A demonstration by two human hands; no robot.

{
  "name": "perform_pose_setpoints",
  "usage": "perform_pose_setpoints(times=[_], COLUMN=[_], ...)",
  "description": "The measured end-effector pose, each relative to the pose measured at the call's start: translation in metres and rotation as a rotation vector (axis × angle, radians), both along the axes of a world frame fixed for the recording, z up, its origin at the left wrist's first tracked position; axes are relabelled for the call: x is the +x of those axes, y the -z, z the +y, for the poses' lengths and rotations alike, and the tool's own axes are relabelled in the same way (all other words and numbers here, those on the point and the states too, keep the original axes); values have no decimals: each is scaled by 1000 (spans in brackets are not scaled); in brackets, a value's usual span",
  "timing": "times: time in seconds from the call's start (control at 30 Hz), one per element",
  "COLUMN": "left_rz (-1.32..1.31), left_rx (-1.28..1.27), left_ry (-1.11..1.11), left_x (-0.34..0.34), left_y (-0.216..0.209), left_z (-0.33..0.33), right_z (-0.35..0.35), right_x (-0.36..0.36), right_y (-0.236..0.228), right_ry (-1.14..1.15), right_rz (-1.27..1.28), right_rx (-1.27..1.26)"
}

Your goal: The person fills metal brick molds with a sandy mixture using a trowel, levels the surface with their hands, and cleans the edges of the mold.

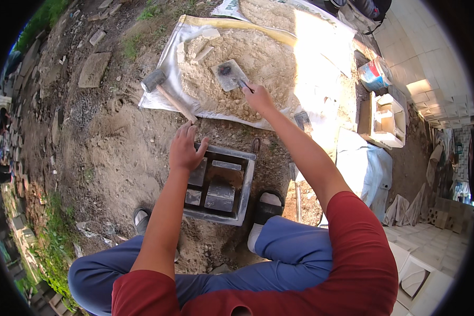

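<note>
In my right hand (258, 98) is the handle of a flat, square-bladed trowel (233, 80). Its dark-stained blade lies over a heap of pale sandy powder (266, 55), spread on a white sheet. My left hand (185, 149) has its fingers stretched out and thumb apart. It is over the far left corner of a grey metal block mold (248, 181), with fingertips close to the handle end of a hammer (169, 97); whether they touch it I cannot tell. Several rectangular blocks sit inside the mold, which rests on the ground between my feet.
The white sheet (160, 50) has chunks of pale block on its left side. To the right stand a bucket (373, 74), a pale hollow box-shaped block (396, 138) and a bluish-white sack (371, 166). A flat stone (94, 70) lies at the far left.
</note>
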State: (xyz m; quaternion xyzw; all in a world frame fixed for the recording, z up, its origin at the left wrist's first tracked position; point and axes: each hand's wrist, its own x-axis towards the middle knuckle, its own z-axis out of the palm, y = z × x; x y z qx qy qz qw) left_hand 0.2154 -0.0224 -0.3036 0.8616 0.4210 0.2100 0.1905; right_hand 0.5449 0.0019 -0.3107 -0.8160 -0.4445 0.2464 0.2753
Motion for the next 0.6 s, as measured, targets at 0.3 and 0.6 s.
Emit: perform_pose_setpoints(times=[0.3,0.6], left_rz=[9,6], left_rx=[-8,40], left_ry=[-2,-30], left_x=[-1,-5], left_y=[-8,-7], left_z=[1,0], right_z=[-65,-101], right_x=[50,90], right_y=[-28,-114], right_ry=[-216,-253], right_rz=[-24,-271], right_rx=[-35,-172])
